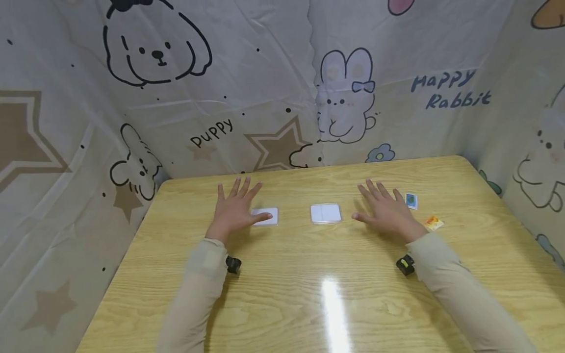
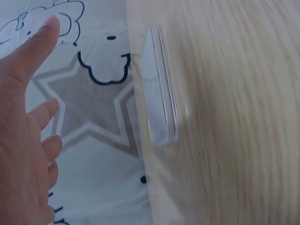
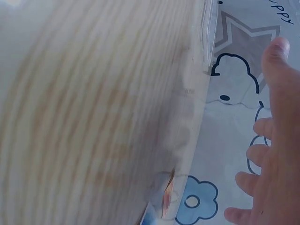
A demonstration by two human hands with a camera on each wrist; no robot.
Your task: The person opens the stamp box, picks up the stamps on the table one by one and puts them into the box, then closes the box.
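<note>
White left case (image 1: 271, 211); white middle case (image 1: 331, 213) too, clear edges. We log the small card (image 1: 411, 201) as blue with a green patch, pale border, and the small packet (image 1: 434, 223) as yellow and orange. Table (image 1: 273, 294): yellowish wood grain, streaky, white glare stripe. We get plain beige on the sleeves (image 1: 463, 294), black on the wrist devices (image 1: 233, 264). Cloth (image 1: 265, 59) is off-white, black dots, black-outlined cartoon animals. We also tag brown stars (image 1: 282, 144), blue flower (image 1: 380, 153), blue-grey "Happy Rabbit" lettering (image 1: 450, 93), black "puppy" lettering (image 1: 212, 133).
</note>
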